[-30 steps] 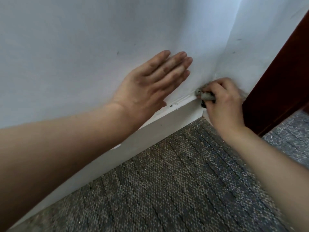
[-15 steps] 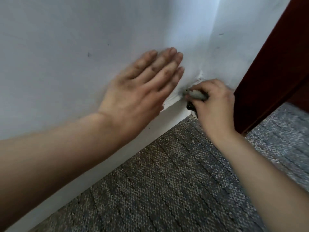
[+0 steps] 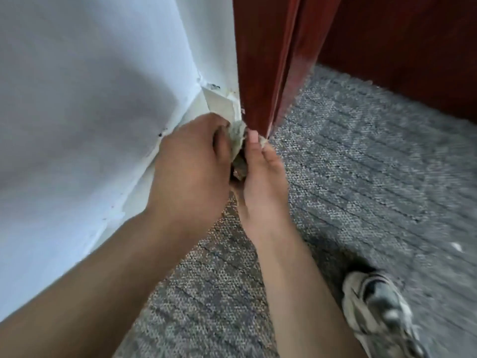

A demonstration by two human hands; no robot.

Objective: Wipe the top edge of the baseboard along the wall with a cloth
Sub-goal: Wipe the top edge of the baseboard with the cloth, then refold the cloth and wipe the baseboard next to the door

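**A:** Why are both hands bunched together down there?

**B:** My guess is the cloth is being refolded. The left hand (image 3: 191, 161) has its fingers curled round the crumpled pale grey-green cloth (image 3: 238, 134). The right hand (image 3: 260, 182) lays its thumb flat on the wad's near side. Its other fingers are hidden underneath, so I cannot tell how they lie.

**A:** Where is the cloth, exactly?

**B:** It is between the two hands, above the edge of the mottled grey carpet (image 3: 361, 164) at the room's corner. The foot of the dark red wooden door frame (image 3: 263, 60) is just beside it. It is low in front of the white painted baseboard (image 3: 136, 187). Whether it touches the board is hidden.

**A:** And how does the cloth look?

**B:** Small, rumpled and fuzzy, paler on top and darker in the folds, possibly dirt or only shadow. The baseboard's top edge shows dark specks, so wiping looks unfinished.

**A:** Anything else?

**B:** A grey-and-white trainer (image 3: 379, 313) on the carpet, lower right.
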